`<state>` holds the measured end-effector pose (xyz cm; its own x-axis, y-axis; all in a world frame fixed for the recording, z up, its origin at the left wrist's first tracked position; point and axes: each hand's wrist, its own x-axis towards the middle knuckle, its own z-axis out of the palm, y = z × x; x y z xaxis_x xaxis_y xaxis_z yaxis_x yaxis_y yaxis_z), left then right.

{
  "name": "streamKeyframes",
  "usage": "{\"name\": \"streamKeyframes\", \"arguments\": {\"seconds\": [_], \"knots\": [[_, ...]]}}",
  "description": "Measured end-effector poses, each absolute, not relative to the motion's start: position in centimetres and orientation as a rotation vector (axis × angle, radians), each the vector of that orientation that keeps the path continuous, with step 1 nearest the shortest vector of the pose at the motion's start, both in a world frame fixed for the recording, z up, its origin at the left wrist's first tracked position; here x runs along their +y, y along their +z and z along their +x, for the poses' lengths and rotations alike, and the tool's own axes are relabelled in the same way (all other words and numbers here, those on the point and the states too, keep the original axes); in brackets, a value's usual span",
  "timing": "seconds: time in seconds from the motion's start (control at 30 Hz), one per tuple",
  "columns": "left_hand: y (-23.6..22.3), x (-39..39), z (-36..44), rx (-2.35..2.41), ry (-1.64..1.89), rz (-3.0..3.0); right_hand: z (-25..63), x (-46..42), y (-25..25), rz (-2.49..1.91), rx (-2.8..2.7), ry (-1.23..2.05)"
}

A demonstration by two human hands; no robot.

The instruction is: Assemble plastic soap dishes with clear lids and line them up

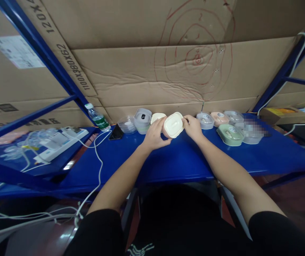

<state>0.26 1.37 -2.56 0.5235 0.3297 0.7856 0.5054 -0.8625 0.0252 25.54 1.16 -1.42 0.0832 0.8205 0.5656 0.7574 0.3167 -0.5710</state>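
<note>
My left hand (155, 135) is wrapped round a small pinkish food container (165, 132), held tilted above the blue table. A cream lid (173, 125) covers its top, which faces me. At the lid's right edge, the fingers of my right hand (192, 127) are closed on the rim; the fingertips are partly hidden. Just behind my left hand lies another cream lid or container (157, 117), partly covered by the hand. To its left stands a stack of containers with a greyish-lilac one (142, 117) on top.
Clear round tubs (127, 124), a black phone (115, 132) and a water bottle (98, 118) stand at left, beside a white cable (99, 160). Several lidded containers, one green (230, 135) and one pink (219, 119), sit at right. Cardboard (141, 78) backs the blue table (173, 163).
</note>
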Motion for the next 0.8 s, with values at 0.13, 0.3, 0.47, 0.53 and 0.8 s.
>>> {"name": "streamKeyframes", "arguments": {"seconds": [0.13, 0.3, 0.47, 0.53, 0.8], "knots": [[-2.4, 1.6, -0.1, -0.726, -1.255, -2.548, 25.1, 0.7, -1.3, -1.453, -1.637, 0.063], [-2.6, 2.1, -0.6, -0.680, -1.307, -2.455, 24.6, 0.0, -1.0, -1.351, -1.529, -0.073], [-3.3, 2.3, -0.3, -0.798, -1.301, -2.454, 24.7, -0.4, -0.7, -1.352, -1.517, -0.115], [-3.5, 2.4, -0.1, -0.850, -1.296, -2.434, 24.8, -0.3, -0.8, -1.351, -1.525, -0.113], [-3.8, 2.4, 0.0, -0.775, -1.288, -2.374, 24.8, 0.4, -1.4, -1.346, -1.474, -0.066]]}}
